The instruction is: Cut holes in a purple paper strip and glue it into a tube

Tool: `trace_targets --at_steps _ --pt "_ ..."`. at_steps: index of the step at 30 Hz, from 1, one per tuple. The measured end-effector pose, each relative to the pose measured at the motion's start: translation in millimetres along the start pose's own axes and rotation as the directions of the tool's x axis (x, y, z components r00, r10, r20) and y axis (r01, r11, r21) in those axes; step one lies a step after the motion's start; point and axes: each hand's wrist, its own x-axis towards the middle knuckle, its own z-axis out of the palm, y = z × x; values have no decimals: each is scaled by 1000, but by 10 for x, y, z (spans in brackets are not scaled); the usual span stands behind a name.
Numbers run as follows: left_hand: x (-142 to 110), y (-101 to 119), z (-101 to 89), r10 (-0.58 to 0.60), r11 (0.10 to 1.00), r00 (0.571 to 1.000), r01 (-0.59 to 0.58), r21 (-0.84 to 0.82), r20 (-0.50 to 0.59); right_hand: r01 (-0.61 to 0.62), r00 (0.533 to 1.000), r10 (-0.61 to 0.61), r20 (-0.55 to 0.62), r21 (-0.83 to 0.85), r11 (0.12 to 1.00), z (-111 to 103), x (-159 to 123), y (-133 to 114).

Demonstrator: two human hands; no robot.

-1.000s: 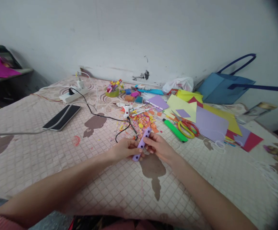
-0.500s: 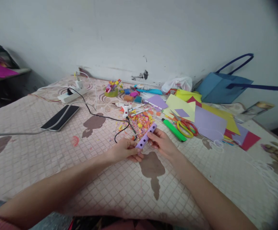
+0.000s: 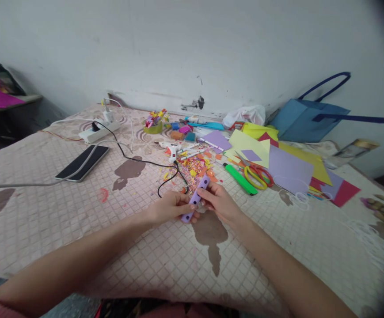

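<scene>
A purple paper strip (image 3: pixel 196 197) with several dark dots along it is held aslant between both hands, above the table. My left hand (image 3: pixel 172 207) pinches its lower part, with some fingers beneath it. Near the upper part, my right hand (image 3: pixel 218 201) grips the same strip between thumb and fingers. Just beyond the hands lies a heap of small coloured paper scraps (image 3: pixel 195 168). A white glue gun (image 3: pixel 172 152) with a black cord rests behind that heap. To the right are a green utility knife (image 3: pixel 240 179) and scissors (image 3: pixel 256 176) with yellow and red handles.
Coloured paper sheets (image 3: pixel 291 170) spread over the right side, near a blue bag (image 3: pixel 307 120). White string (image 3: pixel 370 240) lies at far right. On the left are a phone (image 3: pixel 84 163) and a power strip (image 3: pixel 99 131). A wall (image 3: pixel 165 53) stands behind the table.
The purple strip has slid down and toward me through my fingers, so its lower end now sticks out past my left thumb. My right hand has shifted slightly left.
</scene>
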Motion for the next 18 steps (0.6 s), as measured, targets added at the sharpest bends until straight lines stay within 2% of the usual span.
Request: trace_targets --at_steps 6,12,18 --pt "-14 24 27 -3 1000 1000 3 -28 2 2 1000 -3 5 36 999 2 -4 -12" --pt "-35 26 39 -66 998 997 67 -20 41 61 996 -54 -78 87 994 -41 26 -31" --pt "-51 63 77 -57 996 998 60 -61 41 55 998 -52 -35 100 993 8 5 -20"
